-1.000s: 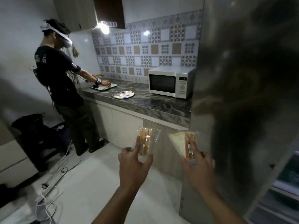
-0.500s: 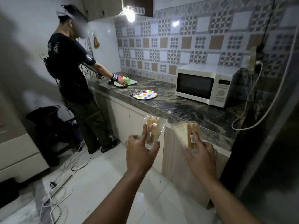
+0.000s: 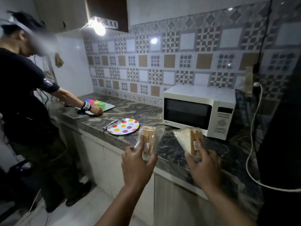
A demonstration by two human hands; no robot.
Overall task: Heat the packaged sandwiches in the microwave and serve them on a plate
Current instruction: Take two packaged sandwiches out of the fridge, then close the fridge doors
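My left hand [image 3: 138, 167] grips a packaged sandwich [image 3: 149, 139] in clear wrap, held upright above the counter's front edge. My right hand [image 3: 203, 167] holds a second packaged sandwich [image 3: 189, 141], a triangle with white bread facing left. A white microwave [image 3: 198, 110] stands on the marble counter [image 3: 146, 111] just behind the right sandwich, its door closed. A white plate with coloured dots [image 3: 123, 126] lies on the counter left of the sandwiches, with a fork and knife [image 3: 113, 123] across its far-left rim.
Another person [image 3: 27, 101] stands at the left end of the counter, a hand on a tray of coloured cups [image 3: 97, 103]. A dark fridge side [image 3: 283, 128] rises at the right with a white cable [image 3: 251, 144] hanging beside it. Cabinets sit below the counter.
I have walked closer to the counter, so the microwave and plate now sit just beyond the two sandwiches. Both hands keep their hold on the packages.
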